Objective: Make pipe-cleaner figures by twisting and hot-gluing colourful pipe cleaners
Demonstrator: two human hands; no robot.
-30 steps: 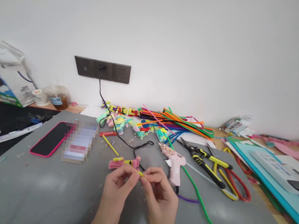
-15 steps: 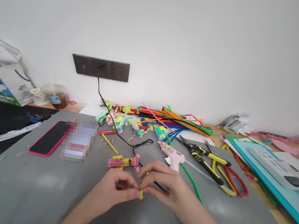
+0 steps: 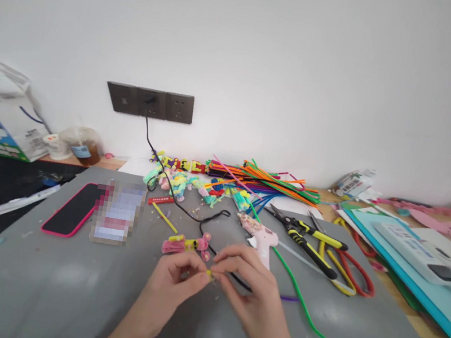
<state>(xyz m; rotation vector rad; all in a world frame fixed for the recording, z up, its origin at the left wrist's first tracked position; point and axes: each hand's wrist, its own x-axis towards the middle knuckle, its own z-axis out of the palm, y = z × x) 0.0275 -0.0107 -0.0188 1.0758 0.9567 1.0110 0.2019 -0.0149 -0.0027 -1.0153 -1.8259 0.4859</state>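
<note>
A small yellow piece of pipe cleaner [image 3: 209, 274] is pinched between the fingertips of my left hand [image 3: 173, 283]. My right hand [image 3: 250, 284] meets it from the other side, thumb and fingers pressed together at the piece; its exact shape is partly hidden by the fingertips. Just beyond my left hand lies a pink and yellow pipe-cleaner figure [image 3: 185, 244]. A pale pink glue gun [image 3: 264, 241] rests past my right hand, beside a long green pipe cleaner [image 3: 296, 289]. Part of a purple pipe cleaner [image 3: 289, 298] shows by my right wrist.
Yellow-and-black pliers [image 3: 310, 251] and red-and-yellow handled scissors [image 3: 357, 272] lie to the right. Pipe-cleaner bundles [image 3: 279, 181] and colourful scraps line the wall. A black cable [image 3: 190, 214] crosses the grey mat. A pink-cased phone [image 3: 75, 208] lies left.
Both hands have shifted slightly, lifting the yellow piece a little up and left. My right arm has swung inward, uncovering more of the green pipe cleaner and the purple one.
</note>
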